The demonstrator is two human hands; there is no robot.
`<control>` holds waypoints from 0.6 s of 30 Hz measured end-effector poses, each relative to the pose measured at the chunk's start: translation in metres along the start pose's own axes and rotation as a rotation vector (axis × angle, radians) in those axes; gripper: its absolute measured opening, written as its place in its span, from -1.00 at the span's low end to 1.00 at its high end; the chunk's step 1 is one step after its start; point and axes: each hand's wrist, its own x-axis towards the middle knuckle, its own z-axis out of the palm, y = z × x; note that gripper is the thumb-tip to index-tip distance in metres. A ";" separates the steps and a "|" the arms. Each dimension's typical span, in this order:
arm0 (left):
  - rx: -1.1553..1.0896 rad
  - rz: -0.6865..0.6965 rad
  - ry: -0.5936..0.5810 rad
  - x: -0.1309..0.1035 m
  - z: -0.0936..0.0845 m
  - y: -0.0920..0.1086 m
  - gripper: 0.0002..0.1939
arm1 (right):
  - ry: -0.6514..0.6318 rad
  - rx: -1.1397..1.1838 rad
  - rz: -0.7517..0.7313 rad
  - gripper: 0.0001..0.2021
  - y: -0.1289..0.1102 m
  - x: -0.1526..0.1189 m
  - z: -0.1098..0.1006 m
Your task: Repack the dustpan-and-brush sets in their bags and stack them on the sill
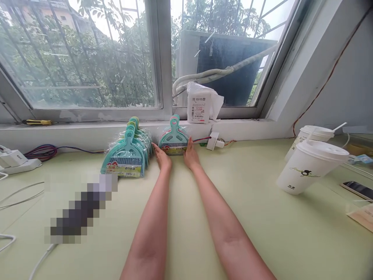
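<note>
A plastic-wrapped dustpan and brush set (pixel 174 137), turquoise with pink edges showing behind, stands upright against the wall under the window. My left hand (pixel 162 156) grips its left side, fingers stretched forward. On the opposite side, my right hand (pixel 191 154) has its fingers up along the edge, so the set is held between both hands. Just left of my left hand stands a row of several similar wrapped dustpan sets (pixel 125 155), turquoise with some yellow-green handles, one behind another. The printed label and dark brush bristles show through the front wrap. Some of my fingertips are hidden.
A wrapped white packet (pixel 199 105) sits on the sill above a white plug-like device (pixel 215 140). White lidded cups (pixel 309 167) and a phone (pixel 358 189) lie right. Left are a blurred object (pixel 81 210), cables (pixel 42 151), a power strip (pixel 20 165) and a screwdriver (pixel 37 122).
</note>
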 end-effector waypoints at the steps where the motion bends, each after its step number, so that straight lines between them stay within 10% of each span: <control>1: -0.005 -0.001 -0.003 0.000 0.000 0.000 -0.09 | -0.002 -0.009 -0.004 -0.18 0.000 0.000 -0.001; 18: -0.143 -0.031 -0.021 0.011 -0.007 -0.006 -0.28 | -0.064 0.122 -0.010 -0.03 0.004 -0.001 -0.005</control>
